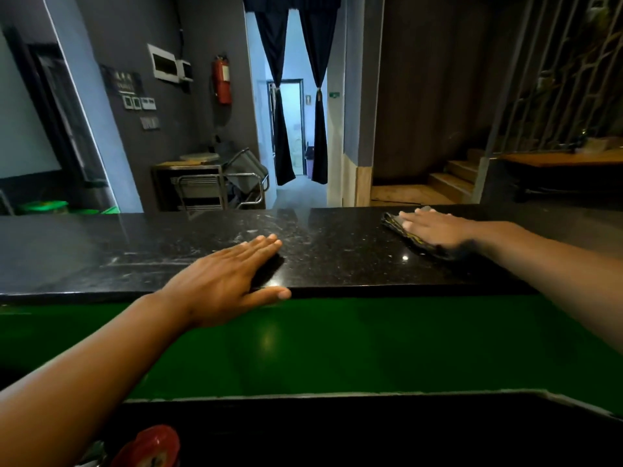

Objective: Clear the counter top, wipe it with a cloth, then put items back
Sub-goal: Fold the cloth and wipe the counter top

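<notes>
The person leans over the dark stone worktop (337, 257), both arms stretched out. The left hand (222, 281) lies flat near the front edge at about 6 o'clock, fingers straight and together, thumb hooked over the lip, holding nothing. The right hand (435, 227) is over at 2 o'clock, fingers spread flat, pressing down on the cloth (409, 235).

The cloth is dark with thin yellow lines, folded into a flat pad. It sits near the far edge of the worktop, mostly under the palm. Its long axis seems to run from 10 o'clock to 4 o'clock, one end poking out past the fingertips and the other by the wrist.

I'd judge it soft, light and limp, likely to bunch or unfold if dragged by a corner. A flat palm across the middle, as now, looks the right hold for sliding it; a pinch at the folded edge would do for lifting it.

The polished stone looks slick, with pale smears near the middle. Wiping seems under way.
</notes>
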`<state>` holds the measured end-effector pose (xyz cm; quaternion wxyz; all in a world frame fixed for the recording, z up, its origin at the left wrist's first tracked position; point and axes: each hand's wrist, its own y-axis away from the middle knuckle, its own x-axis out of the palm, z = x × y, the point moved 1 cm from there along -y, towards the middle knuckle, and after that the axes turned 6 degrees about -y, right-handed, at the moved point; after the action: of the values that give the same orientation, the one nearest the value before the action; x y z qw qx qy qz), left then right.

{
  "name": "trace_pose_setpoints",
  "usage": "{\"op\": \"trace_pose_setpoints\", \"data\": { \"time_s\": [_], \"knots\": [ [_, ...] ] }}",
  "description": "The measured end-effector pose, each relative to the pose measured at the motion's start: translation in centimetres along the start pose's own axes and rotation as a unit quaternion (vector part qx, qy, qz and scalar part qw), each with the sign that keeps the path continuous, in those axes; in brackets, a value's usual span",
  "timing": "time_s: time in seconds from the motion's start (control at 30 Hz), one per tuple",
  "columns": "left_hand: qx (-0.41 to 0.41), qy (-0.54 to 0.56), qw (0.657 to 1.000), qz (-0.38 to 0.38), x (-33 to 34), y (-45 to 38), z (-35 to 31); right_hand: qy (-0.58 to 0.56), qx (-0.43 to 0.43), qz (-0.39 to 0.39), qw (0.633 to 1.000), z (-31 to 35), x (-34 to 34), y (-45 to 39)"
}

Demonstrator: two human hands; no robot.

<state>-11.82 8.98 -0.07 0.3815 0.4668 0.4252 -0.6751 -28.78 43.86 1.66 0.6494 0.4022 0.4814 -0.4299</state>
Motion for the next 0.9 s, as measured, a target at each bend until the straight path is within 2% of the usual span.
{"op": "trace_pose_setpoints", "data": {
  "time_s": [0.03,0.1,0.2,0.27,0.33,0.4,0.5,0.57,0.63,0.7,0.8,0.9],
  "knots": [
    [-0.002,0.000,1.000,-0.003,0.1,0.0,0.0,0.005,0.015,-0.016,1.000,1.8,0.1,-1.4],
    [0.001,0.007,1.000,0.007,0.1,0.1,0.0,0.012,-0.009,-0.028,1.000,6.7,1.1,-2.5],
    [0.010,0.020,0.999,0.049,0.0,0.6,1.6,0.004,-0.152,0.004,0.988,13.5,3.2,-0.1],
    [0.004,0.019,0.997,0.070,-0.1,1.5,4.1,-0.014,-0.228,0.026,0.973,14.1,3.9,3.1],
    [-0.009,0.016,0.998,0.066,0.2,2.7,6.3,-0.036,-0.252,0.039,0.966,11.5,3.4,5.1],
    [-0.004,0.015,0.999,0.050,0.4,3.2,7.1,-0.058,-0.215,0.041,0.974,7.7,2.5,4.9],
    [0.009,0.010,0.999,0.038,0.6,2.9,7.0,-0.060,-0.084,0.019,0.994,4.5,1.4,0.9],
    [0.008,0.003,1.000,0.025,0.5,3.0,7.0,-0.034,-0.008,-0.010,0.999,5.2,1.1,-3.1],
    [0.004,-0.007,1.000,0.020,0.5,3.2,6.9,-0.024,0.023,-0.029,0.999,8.3,1.2,-5.8],
    [0.002,-0.009,1.000,0.016,0.5,3.2,6.7,-0.015,-0.023,-0.022,0.999,13.5,2.1,-6.5],
    [-0.013,-0.001,0.999,0.046,0.2,3.8,7.8,-0.001,-0.163,0.023,0.986,19.4,4.2,-3.3],
    [-0.046,-0.005,0.997,0.062,0.2,5.4,10.3,-0.028,-0.271,0.035,0.961,18.0,4.8,2.6]
  ]
}}
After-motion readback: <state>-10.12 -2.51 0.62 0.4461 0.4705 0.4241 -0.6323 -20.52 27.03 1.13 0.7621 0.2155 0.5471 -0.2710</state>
